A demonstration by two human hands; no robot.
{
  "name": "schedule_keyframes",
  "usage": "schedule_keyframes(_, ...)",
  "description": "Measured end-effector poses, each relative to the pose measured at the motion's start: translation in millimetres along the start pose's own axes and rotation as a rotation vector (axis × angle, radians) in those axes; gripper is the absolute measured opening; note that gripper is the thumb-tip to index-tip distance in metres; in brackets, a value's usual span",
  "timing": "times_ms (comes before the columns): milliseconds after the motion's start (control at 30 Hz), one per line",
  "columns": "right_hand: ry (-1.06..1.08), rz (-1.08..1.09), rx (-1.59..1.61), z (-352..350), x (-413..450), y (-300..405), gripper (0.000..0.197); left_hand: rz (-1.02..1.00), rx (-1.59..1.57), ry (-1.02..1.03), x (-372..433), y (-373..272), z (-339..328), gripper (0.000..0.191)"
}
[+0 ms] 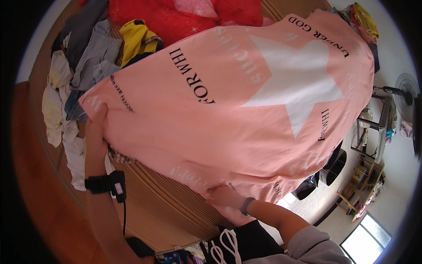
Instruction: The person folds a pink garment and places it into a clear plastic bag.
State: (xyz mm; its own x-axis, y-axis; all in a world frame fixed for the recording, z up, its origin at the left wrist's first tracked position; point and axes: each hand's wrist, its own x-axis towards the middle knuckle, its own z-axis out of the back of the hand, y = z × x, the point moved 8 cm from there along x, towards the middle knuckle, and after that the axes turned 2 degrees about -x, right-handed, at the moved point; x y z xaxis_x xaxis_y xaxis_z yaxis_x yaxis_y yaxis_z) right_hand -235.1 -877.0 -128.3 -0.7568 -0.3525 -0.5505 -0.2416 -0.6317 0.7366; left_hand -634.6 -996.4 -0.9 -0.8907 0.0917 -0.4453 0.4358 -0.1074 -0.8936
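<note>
A large pink printed cloth [230,122] with a white star and black lettering spreads across the middle of the view. Its left corner is gripped by my left hand [97,128], with the thumb on top of the fabric. My right hand [224,196] holds the lower edge, where the cloth is bunched into folds. The fingertips of both hands are partly hidden by the fabric. A black strap with a small cabled device [118,186] sits on my left wrist, and a dark band [246,206] is on my right wrist.
Under the cloth lies a brown striped surface [165,204]. Grey garments [99,52], a yellow garment [136,38] and white clothes [74,151] are heaped at the left. Red fabric [184,19] lies behind. At the right are a fan [407,95], a small table [382,128] and a wooden rack [372,178].
</note>
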Motion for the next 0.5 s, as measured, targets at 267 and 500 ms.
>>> schedule_keyframes(267,-0.014,0.127,-0.05,-22.7,0.6,-0.7,0.043,-0.341,0.489,-0.203,77.5,-44.2,97.4,0.044)
schedule_keyframes(500,-0.084,0.046,-0.077,-0.7,-21.5,-26.9,0.035,-0.807,0.896,-0.279,-64.0,-0.2,-27.7,0.051)
